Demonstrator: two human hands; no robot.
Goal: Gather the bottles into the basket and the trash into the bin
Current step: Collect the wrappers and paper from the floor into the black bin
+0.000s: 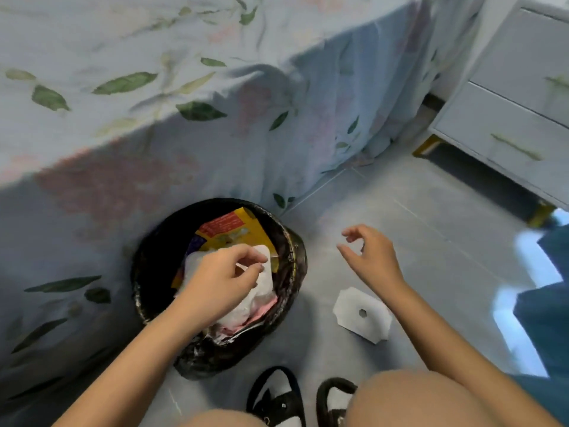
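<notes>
1. Bare knees (pixel 409 399) fill the bottom edge of the view, and between them stand two black sandals with white insoles (pixel 277 399) on the grey tiled floor (pixel 431 217).
2. Just ahead of the sandals stands the round bin lined with a black plastic bag (pixel 295 257), close against the hanging side of the pale blue bedsheet printed with green leaves (pixel 154 87).
3. Inside the bin lie a yellow and red printed wrapper (pixel 237 226), crumpled white plastic (pixel 264 285) and a bit of pink paper (pixel 264 306) near the front rim.
4. Left hand (pixel 221 278) hangs over the bin's mouth, its fingers curled with thumb and fingertips pinched on a small piece of white trash (pixel 263 252) held above the rubbish already in the bin.
5. Right hand (pixel 372 257) hovers over the floor to the right of the bin, fingers loosely bent and spread, holding nothing.
6. Below that hand's wrist, a flat white paper piece with cut corners and a small round hole in its middle (pixel 361 314) lies on the floor, apart from the bin.
7. At the upper right stands a pale grey bedside cabinet with drawers and gold feet (pixel 508 118).
8. Dark teal fabric (pixel 548 303) shows at the right edge.
</notes>
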